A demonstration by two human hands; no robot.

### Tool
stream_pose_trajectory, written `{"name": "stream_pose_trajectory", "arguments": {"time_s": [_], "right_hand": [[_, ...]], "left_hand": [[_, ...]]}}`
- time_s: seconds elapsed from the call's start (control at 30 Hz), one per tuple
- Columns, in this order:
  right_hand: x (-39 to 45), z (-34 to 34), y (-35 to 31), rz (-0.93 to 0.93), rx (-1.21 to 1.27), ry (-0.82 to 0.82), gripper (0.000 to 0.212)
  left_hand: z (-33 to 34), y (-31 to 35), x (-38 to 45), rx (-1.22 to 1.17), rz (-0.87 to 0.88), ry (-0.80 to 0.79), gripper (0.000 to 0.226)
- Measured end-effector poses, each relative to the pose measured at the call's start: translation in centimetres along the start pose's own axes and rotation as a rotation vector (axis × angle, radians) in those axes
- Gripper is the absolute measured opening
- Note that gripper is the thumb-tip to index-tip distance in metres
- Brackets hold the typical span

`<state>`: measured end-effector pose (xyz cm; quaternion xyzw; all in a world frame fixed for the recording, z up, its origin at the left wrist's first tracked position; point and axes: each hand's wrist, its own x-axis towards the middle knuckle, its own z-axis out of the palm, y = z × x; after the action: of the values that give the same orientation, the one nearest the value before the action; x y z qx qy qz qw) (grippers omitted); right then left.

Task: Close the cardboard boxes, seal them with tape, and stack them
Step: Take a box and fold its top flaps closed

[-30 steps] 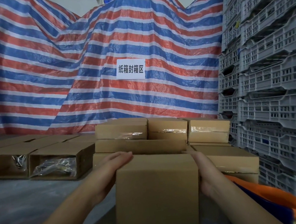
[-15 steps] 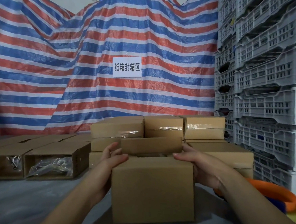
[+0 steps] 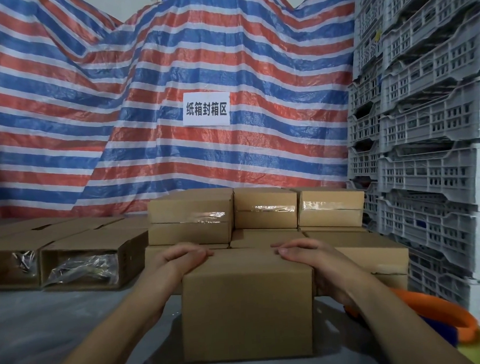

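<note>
Resting on a grey desk (image 3: 46,334), a plain brown cardboard box (image 3: 248,308) is held from both sides. The left hand (image 3: 181,260) is laid over its top left edge, fingers (image 3: 201,253) bent down onto the closed flaps. The right hand (image 3: 308,259) is laid over the top right edge, fingers bent the same way. Behind, taped brown boxes (image 3: 265,208) are stacked. "纸箱封箱区" is printed on a white paper sign (image 3: 206,109) on the striped tarp (image 3: 89,120).
</note>
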<state>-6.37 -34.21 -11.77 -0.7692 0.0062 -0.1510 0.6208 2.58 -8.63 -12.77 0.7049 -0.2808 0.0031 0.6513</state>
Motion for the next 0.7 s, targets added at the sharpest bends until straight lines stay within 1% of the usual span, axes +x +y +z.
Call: {"name": "stream_pose_trajectory", "arguments": {"time_s": [0.1, 0.17, 0.23, 0.27, 0.33, 0.4, 0.47, 0.5, 0.63, 0.67, 0.7], "right_hand": [[0.0, -0.1, 0.1, 0.001, -0.012, 0.015, 0.045], [-0.1, -0.1, 0.2, 0.0, -0.007, 0.021, 0.047], [-0.2, 0.1, 0.3, 0.0, 0.003, 0.03, 0.045], [-0.3, 0.1, 0.3, 0.0, 0.015, 0.035, 0.045], [-0.3, 0.3, 0.5, 0.002, 0.052, 0.051, 0.047], [-0.3, 0.3, 0.5, -0.004, 0.066, 0.055, 0.047], [-0.4, 0.3, 0.6, -0.003, 0.088, 0.064, 0.051], [-0.5, 0.3, 0.7, 0.003, 0.092, 0.07, 0.053], [-1.0, 0.1, 0.9, 0.022, 0.074, 0.064, 0.054], [-1.3, -0.2, 0.7, 0.017, 0.044, 0.09, 0.05], [-1.7, -0.6, 0.3, -0.005, -0.021, 0.151, 0.044]], "left_hand": [[-0.7, 0.8, 0.2, 0.177, 0.031, -0.043, 0.013], [-0.8, 2.1, 0.5, 0.365, 0.041, -0.038, 0.012], [0.2, 3.6, 0.2, 0.611, 0.112, -0.017, 0.015], [1.2, 4.3, -0.2, 0.727, 0.18, -0.027, 0.02], [3.7, 5.0, -0.9, 0.911, 0.307, -0.103, 0.048], [5.9, 4.8, -1.3, 1.117, 0.368, -0.21, 0.071], [6.9, 4.1, -1.3, 1.288, 0.393, -0.251, 0.081], [6.9, 3.8, -1.3, 1.319, 0.41, -0.24, 0.08], [6.7, 2.9, -0.8, 1.312, 0.517, -0.207, 0.071], [6.7, 2.9, -0.6, 1.317, 0.529, -0.211, 0.069], [6.7, 2.9, -0.6, 1.312, 0.534, -0.212, 0.068]]}}
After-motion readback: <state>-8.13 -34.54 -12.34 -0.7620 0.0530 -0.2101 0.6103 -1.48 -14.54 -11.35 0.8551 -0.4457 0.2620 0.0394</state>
